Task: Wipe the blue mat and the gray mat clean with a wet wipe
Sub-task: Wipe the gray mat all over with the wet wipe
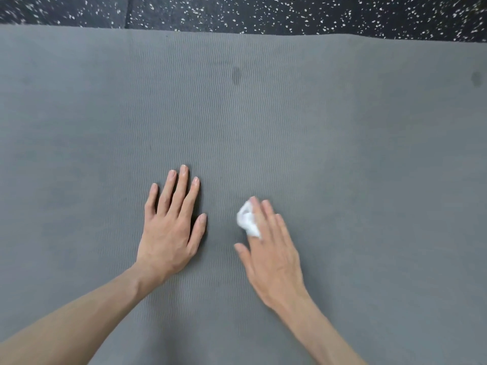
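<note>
The right hand [271, 248] pressed a crumpled white wet wipe [247, 219] on the ribbed gray foam mat [342, 143], the left hand [171, 222] lay flat, fingers released; dark spots remained, no blue mat visible.

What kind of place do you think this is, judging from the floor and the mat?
Probably a gym or home workout area. A gray mat with a ribbed, yoga-style surface lies on black floor speckled with white, like rubber gym flooring. The left hand rests flat on the mat; the right hand presses a wet wipe onto it.

Left hand [168, 227] flat on gray mat [342, 140], right hand [271, 248] pressing crumpled wet wipe [246, 219] beside it.
</note>
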